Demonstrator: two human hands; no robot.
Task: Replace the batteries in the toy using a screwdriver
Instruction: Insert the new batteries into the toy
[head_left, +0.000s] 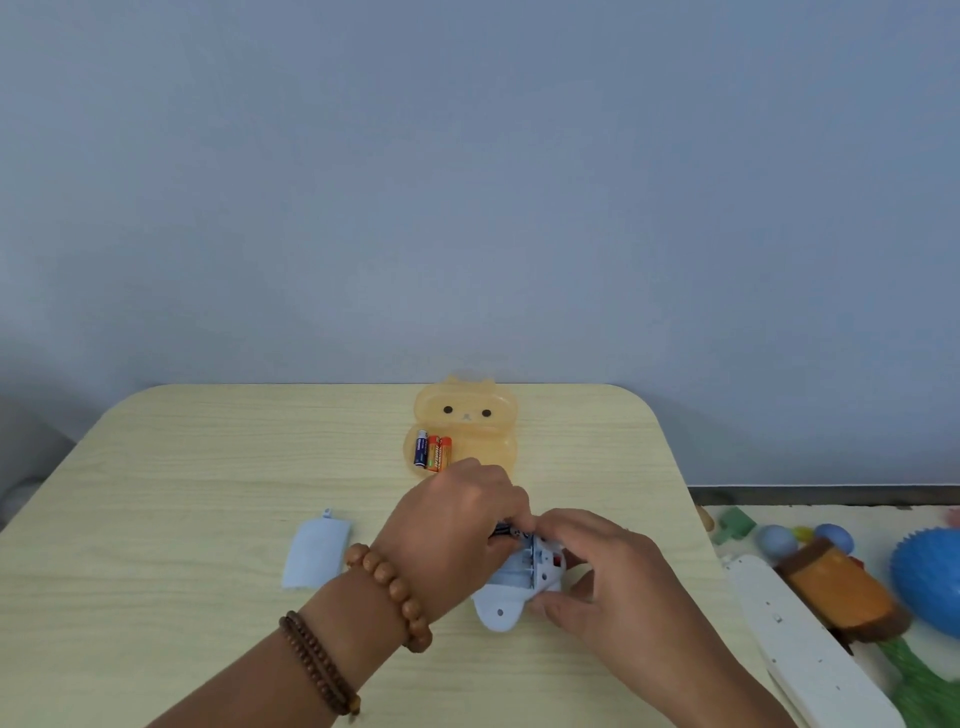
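**tink:** Only the head cam to go on here. How far along is this battery swap getting?

**rew:** Looking about halfway to me. The cover is lying off by itself on the table, well left of the toy, so I'm guessing the unscrewing part is done. The toy is sitting back-up near the front edge, with its bay open and showing what look like bare slots.

**tink:** And what are the hands doing?

**rew:** The right grip is wrapping round the toy's right side and steadying it. The left grip is pinching a dark battery right at the far end of the bay. Going in or coming out, I'm not managing to tell.

**tink:** Anything sitting in that orange box?

**rew:** The bear-shaped case is lying open just beyond the hands, lid flipped back. Its lower half is holding three cells side by side at the left: one blue cell and two orange cells.

**tink:** So what's remaining?

**rew:** I'm guessing filling the bay, putting the cover back on, then driving the screw in. I'm not seeing a screwdriver anywhere in shot, mind.
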